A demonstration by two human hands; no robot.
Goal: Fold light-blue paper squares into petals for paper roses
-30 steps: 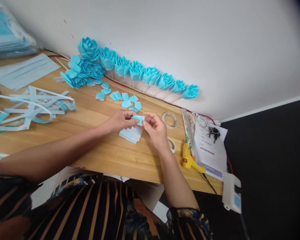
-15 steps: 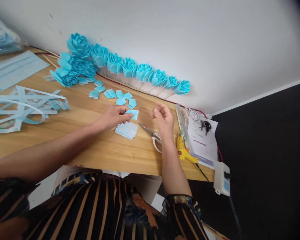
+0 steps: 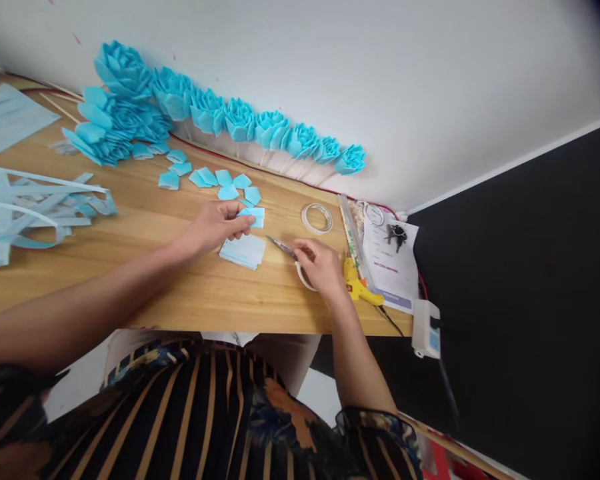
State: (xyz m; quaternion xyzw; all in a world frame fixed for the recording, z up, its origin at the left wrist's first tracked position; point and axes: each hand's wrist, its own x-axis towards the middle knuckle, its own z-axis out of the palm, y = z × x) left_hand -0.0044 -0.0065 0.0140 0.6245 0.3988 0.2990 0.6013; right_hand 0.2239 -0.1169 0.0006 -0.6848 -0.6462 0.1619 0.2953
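Observation:
My left hand (image 3: 219,225) pinches a small folded piece of light-blue mask fabric (image 3: 257,217) between thumb and fingers. Just below it on the table lies a stack of pale-blue fabric rectangles (image 3: 245,251). The fingers of my right hand (image 3: 319,263) are closed at the scissors (image 3: 283,246), which have pale handles and blades pointing up and left. My fingers partly cover the handles. Several cut blue petals (image 3: 225,179) are spread on the wood beyond my left hand.
Blue fabric roses (image 3: 240,120) on sticks lean along the wall. Fabric strips (image 3: 40,207) are heaped at left. A roll of tape (image 3: 317,219), a yellow glue gun (image 3: 359,283), keys (image 3: 396,233) on a printed sheet and a white power strip (image 3: 426,329) are at right.
My right hand has come down onto the scissors, uncovering the tape roll behind it. My left hand still holds the fabric piece. The camera view has shifted slightly.

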